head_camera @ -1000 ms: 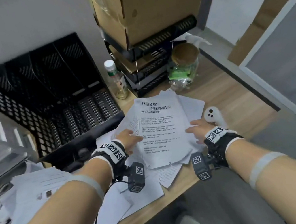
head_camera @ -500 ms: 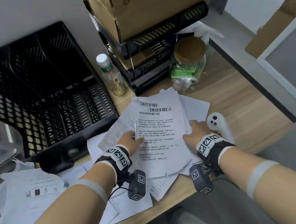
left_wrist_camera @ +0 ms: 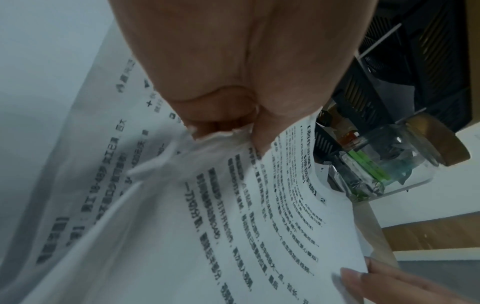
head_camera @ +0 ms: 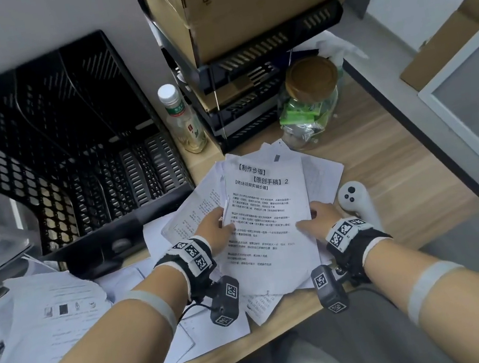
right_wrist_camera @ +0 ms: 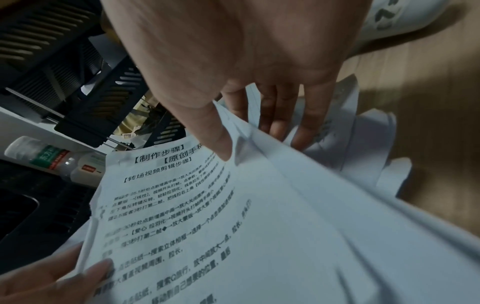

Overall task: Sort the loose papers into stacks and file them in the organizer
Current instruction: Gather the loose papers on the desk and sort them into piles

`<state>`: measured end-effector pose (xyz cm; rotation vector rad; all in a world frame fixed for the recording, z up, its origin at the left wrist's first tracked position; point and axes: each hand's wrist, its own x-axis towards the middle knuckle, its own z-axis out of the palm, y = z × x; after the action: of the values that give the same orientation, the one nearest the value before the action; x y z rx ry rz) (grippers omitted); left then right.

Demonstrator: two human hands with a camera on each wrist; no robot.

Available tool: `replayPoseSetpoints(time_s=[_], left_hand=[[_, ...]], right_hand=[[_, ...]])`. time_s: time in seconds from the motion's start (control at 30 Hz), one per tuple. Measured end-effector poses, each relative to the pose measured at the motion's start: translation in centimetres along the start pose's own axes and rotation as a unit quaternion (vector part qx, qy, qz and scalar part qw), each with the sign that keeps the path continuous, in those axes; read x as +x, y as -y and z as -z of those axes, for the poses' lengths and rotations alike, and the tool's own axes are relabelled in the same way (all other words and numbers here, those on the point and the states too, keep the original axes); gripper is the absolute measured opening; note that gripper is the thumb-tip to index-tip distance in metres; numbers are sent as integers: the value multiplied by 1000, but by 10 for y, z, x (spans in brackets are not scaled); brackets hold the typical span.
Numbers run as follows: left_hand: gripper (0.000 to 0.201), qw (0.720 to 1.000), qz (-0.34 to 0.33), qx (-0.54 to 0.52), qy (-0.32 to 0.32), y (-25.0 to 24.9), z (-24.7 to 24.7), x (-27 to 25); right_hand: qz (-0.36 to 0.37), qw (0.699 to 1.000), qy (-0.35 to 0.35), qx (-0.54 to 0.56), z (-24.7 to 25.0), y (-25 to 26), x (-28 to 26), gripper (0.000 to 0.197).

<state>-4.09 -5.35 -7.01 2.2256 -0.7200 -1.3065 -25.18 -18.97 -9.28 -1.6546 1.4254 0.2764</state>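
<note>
A stack of printed papers (head_camera: 269,223) lies on the wooden desk (head_camera: 402,175), a sheet with bold headings on top. My left hand (head_camera: 217,228) grips its left edge, thumb on top and fingers underneath, and the edge (left_wrist_camera: 215,135) crumples there. My right hand (head_camera: 318,216) pinches the right edge, thumb (right_wrist_camera: 215,139) above and fingers (right_wrist_camera: 285,115) below the sheets. The black mesh organizer (head_camera: 71,144) stands to the left behind the stack, and its slots look empty. More loose papers (head_camera: 54,321) lie scattered at the near left.
A small bottle (head_camera: 182,121) stands beside the organizer. A cork-lidded glass jar (head_camera: 310,102) and black trays (head_camera: 252,108) carrying a cardboard box (head_camera: 237,10) are behind the stack. A white controller (head_camera: 356,201) lies by my right hand. The desk's front edge is just below the wrists.
Both hands keep their hold on the stack's sides and have drawn slightly inward. The stack's left edge now curls up under my left thumb. The head view has moved closer.
</note>
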Motion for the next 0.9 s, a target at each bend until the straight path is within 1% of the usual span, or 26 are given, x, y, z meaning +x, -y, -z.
replayPoseSetpoints(time_s=[0.07, 0.1, 0.13, 0.17, 0.2, 0.23, 0.27, 0.33, 0.37, 0.43, 0.47, 0.53, 0.6, 0.7, 0.73, 0.77, 0.83, 0.87, 0.9], left_hand=[[26, 999, -6, -44, 13, 4, 1, -5], [30, 998, -12, -64, 20, 7, 3, -7], [35, 996, -16, -82, 26, 10, 4, -10], [40, 994, -19, -100, 30, 13, 6, -12], [43, 993, -21, -115, 34, 15, 8, -16], [44, 990, -23, -133, 38, 19, 11, -19], [44, 988, -24, -149, 44, 22, 15, -24], [42, 984, -36, -167, 55, 29, 22, -32], [41, 982, -41, -172, 58, 34, 26, -34], [38, 980, -52, -181, 71, 44, 34, -43], [38, 979, -53, -184, 78, 48, 37, -48], [37, 974, -49, -202, 95, 58, 44, -63], [33, 966, -26, -233, 108, 67, 47, -70], [27, 960, -2, -253, 121, 85, 53, -86], [25, 962, 0, -247, 116, 91, 55, -88], [24, 967, -2, -235, 102, 97, 57, -91], [20, 978, -19, -200, 59, 110, 63, -92], [17, 981, -21, -187, 34, 117, 66, -91], [14, 982, -13, -188, 9, 123, 70, -90]], right_hand=[[-24, 999, -21, -2, -1, -3, 1, 46], [-33, 999, -33, 9, 0, -1, -4, 60], [-41, 998, -31, 31, 1, -1, -6, 73], [-45, 997, -17, 58, 1, -1, -10, 82], [-55, 995, 5, 87, 1, 1, -14, 85], [-55, 993, 22, 106, 1, 2, -20, 83], [-53, 991, 26, 124, -1, 3, -25, 80], [-50, 979, 6, 196, -8, -3, -34, 78], [-45, 970, -2, 237, -14, -9, -35, 67], [-24, 959, -4, 283, -25, -6, -54, 35], [-16, 954, -10, 301, -31, -3, -64, 26], [7, 935, -18, 354, -43, 6, -89, 26], [30, 918, -6, 395, -53, 8, -101, 27], [36, 904, -6, 426, -73, 8, -123, 27], [29, 904, -13, 425, -79, 8, -127, 25], [29, 915, -20, 403, -84, 9, -132, 21], [33, 955, -23, 293, -92, 6, -137, 13], [23, 972, -22, 234, -95, 5, -140, 13], [5, 979, -20, 205, -97, 1, -140, 17]])
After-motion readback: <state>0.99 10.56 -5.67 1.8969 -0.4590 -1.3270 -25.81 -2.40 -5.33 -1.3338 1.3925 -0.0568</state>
